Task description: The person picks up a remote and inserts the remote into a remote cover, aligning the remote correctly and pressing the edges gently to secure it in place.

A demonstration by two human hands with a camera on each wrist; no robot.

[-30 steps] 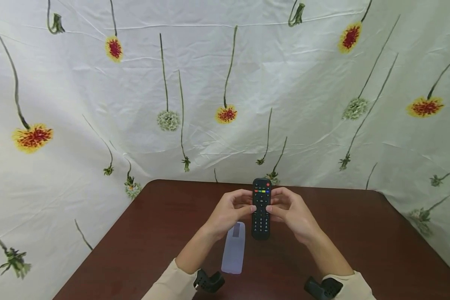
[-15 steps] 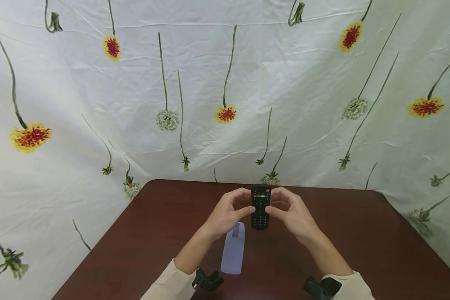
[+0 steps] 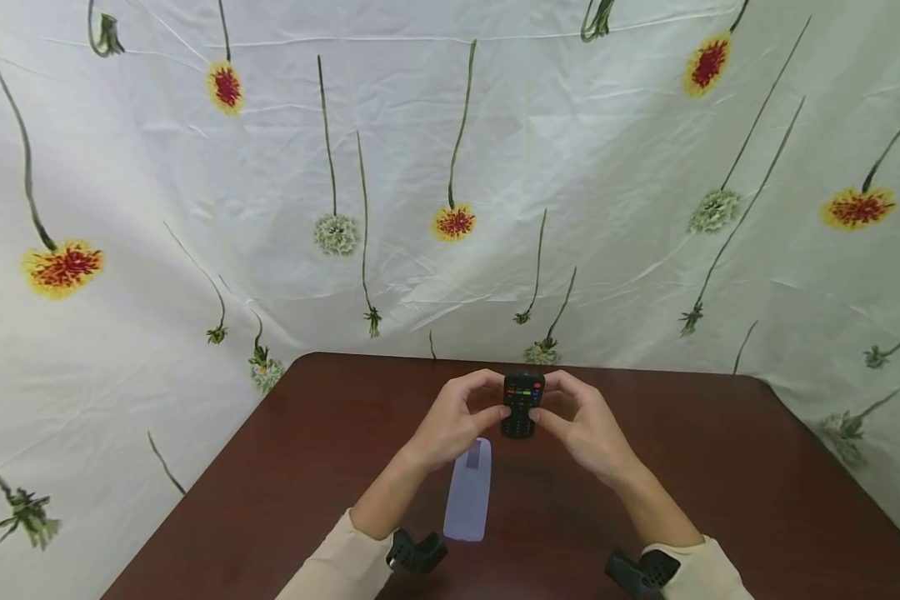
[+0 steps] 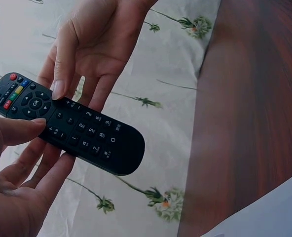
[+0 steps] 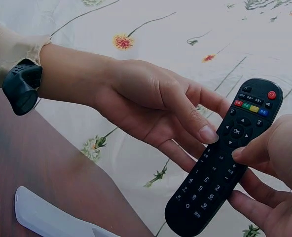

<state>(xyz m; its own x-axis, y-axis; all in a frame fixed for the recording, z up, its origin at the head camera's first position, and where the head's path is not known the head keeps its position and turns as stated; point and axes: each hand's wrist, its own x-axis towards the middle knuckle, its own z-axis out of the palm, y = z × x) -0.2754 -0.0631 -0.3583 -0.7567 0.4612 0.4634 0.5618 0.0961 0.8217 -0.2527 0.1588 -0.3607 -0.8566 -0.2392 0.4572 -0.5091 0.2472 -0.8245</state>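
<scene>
Both hands hold up a black remote control [image 3: 521, 400] over the far part of the table, one at each long side. My left hand [image 3: 450, 425] pinches its left edge, thumb on the front and fingers behind. On the opposite edge my right hand [image 3: 591, 429] grips it the same way. The left wrist view shows the number keys and OK ring of the remote [image 4: 89, 131] between both thumbs. In the right wrist view its red power key is at the upper end. Below the left hand a pale, translucent, remote-shaped cover [image 3: 467, 500] lies on the table.
The dark red-brown table [image 3: 330, 450] has rounded far corners. Behind it and along its sides hangs a white cloth [image 3: 397, 175] printed with flowers. Black cameras sit on the left wrist [image 3: 416, 552] and right wrist [image 3: 642, 572].
The remote has tipped in the hands, its lower end swinging away so it looks shorter in the head view. Both hands keep their grip and place, and the pale cover stays put.
</scene>
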